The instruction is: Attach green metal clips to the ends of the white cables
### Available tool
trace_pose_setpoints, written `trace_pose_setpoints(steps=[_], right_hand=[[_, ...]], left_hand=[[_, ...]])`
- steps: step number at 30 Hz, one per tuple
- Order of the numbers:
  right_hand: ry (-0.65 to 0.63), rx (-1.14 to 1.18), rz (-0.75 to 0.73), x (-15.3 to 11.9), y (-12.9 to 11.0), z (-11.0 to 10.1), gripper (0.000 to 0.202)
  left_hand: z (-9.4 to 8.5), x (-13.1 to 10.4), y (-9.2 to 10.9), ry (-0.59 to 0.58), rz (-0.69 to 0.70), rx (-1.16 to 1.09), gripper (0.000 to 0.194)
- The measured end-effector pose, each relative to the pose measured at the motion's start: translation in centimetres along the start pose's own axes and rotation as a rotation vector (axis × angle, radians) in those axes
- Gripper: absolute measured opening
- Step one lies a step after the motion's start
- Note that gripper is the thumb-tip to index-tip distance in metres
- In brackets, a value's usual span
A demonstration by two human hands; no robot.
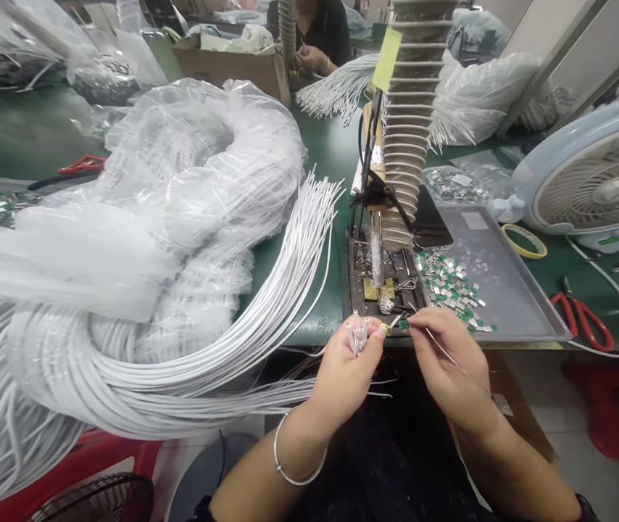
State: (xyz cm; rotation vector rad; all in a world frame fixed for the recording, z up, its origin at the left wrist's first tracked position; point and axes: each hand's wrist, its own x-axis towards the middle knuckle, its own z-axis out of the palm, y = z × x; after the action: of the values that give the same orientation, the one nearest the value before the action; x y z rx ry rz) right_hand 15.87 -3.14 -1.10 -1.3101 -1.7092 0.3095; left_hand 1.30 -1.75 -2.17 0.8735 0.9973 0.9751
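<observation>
Left hand (349, 366): grip closed round white cable ends (357, 335). Right hand (448, 359): grip pinched on thin solder wire (454, 360), small green circuit board (404, 325) at fingertips. Both just off front edge of green table (317, 315). Close ahead: soldering iron (377, 254), ribbed duct (410, 116). Leftward: bulky cable bundle (162, 362), narrow gap between. Rightward: metal tray (510, 283), red-handled scissors (582, 319), fan (603, 170).
</observation>
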Motion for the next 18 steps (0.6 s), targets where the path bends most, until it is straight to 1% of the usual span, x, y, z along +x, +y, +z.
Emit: trace_pose_setpoints(steps=[4, 11, 18], right_hand=[[0.004, 0.029, 0.01, 0.0, -0.4, 0.9, 0.016], [0.024, 0.06, 0.005, 0.2, -0.6, 1.6, 0.017], [0.016, 0.046, -0.041, 0.2, -0.6, 1.5, 0.018]], left_hand=[[0.2, 0.0, 0.5, 0.004, 0.022, 0.003, 0.023], [0.5, -0.2, 0.9, 0.016, 0.064, 0.002, 0.01], [0.5, -0.3, 1.3, 0.047, 0.08, 0.029, 0.017]])
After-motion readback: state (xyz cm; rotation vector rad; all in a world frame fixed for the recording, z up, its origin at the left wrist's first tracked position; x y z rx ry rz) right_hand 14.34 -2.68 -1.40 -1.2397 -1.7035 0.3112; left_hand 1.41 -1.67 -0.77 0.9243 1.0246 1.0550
